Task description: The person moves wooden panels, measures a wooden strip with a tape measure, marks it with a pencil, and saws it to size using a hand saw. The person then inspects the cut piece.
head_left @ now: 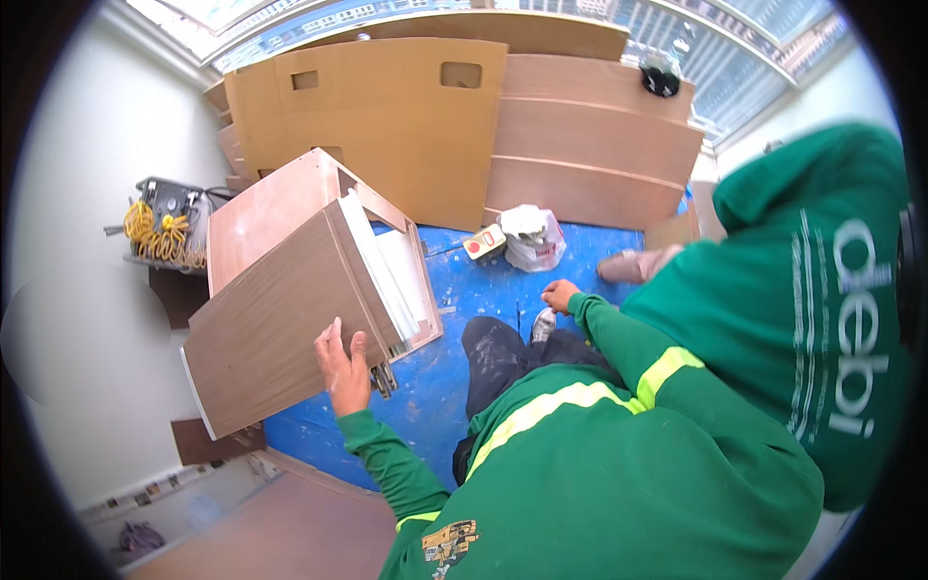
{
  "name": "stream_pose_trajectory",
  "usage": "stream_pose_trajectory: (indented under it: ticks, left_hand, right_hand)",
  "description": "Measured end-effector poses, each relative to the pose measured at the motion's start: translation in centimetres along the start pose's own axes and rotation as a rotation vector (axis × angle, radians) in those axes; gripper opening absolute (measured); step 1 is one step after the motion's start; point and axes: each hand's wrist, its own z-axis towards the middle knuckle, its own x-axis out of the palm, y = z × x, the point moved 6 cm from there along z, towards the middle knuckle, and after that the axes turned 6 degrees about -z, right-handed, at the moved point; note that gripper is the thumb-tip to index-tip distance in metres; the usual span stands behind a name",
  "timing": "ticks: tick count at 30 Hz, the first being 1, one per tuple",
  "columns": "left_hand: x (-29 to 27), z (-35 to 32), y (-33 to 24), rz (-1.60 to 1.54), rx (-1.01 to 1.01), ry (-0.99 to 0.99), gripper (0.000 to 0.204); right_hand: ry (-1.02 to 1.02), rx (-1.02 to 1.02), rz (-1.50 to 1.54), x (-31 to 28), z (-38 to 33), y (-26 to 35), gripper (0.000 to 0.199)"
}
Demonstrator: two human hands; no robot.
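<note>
Fingers [333, 340] of my left hand [343, 372]: pressed together and laid flat against the brown side panel of the wooden cabinet [290, 319], thumb apart on the panel's near edge; nothing pinched.

Left hand: at the cabinet's lower corner, just above the metal drawer runners [384, 379] that stick out below it.

Right hand [559, 293]: well to the right of the cabinet, curled loosely near a small white-grey object [543, 326]; I cannot tell whether it grips it.

Wooden cabinet: tilted on its side on the blue floor covering [454, 290], white inner boards showing at its open face.

Right of the cabinet: a small yellow device with a red button [484, 243], then a white plastic bag [532, 237].

Behind the cabinet: large wooden panels [464, 116] leaning upright.

Left of the cabinet: a coil of yellow cable [159, 232].

Far right of the cabinet: another person in a green top [822, 290].
</note>
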Motion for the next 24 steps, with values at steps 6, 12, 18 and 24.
stream_pose_trajectory:
  ticks: [6, 12, 18, 24]
  left_hand:
    - [-4.3, 6.3, 0.4, -0.152, -0.268, -0.012, 0.058]
    - [-4.1, 18.2, 0.2, -0.155, -0.027, 0.005, 0.062]
    - [-1.1, 30.1, 2.2, -0.143, 0.085, 0.058, 0.076]
    - [4.0, 42.7, 3.9, -0.741, -0.119, 0.077, 0.089]
  right_hand:
    - [0.178, -0.064, -0.106, -3.9, 6.0, 4.1, 0.032]
    - [0.200, 0.140, -0.148, -12.0, 9.2, 2.1, 0.039]
    - [0.116, 0.241, -0.216, -17.5, 11.6, 6.2, 0.043]
    - [0.077, -0.070, -0.328, -19.5, 17.0, 18.9, 0.046]
